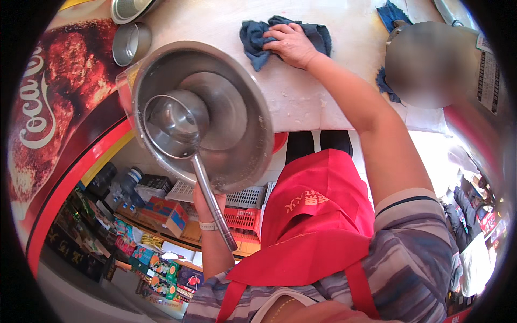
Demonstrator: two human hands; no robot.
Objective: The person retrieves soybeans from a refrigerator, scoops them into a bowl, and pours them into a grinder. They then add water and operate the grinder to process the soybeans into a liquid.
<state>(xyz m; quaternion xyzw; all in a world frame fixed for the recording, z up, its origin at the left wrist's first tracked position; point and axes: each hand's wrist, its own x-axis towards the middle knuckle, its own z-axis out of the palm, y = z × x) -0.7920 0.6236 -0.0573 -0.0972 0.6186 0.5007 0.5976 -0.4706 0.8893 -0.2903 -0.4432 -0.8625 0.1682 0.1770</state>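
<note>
My right hand rests on a crumpled dark blue cloth on the pale worktop, its fingers spread over the fabric. On the left, my left hand grips the lower rim of a large steel basin, mostly hidden behind it. The basin is tilted, its inside facing the camera. A long-handled steel ladle lies in it, its handle sticking out over the rim past my wrist. Small pale bits cling to the rim and dot the worktop near its front edge.
A round metal tin and a perforated steel bowl stand at the upper left. More blue cloth and a blurred round object are at the upper right. Plastic crates and a cardboard box lie below left.
</note>
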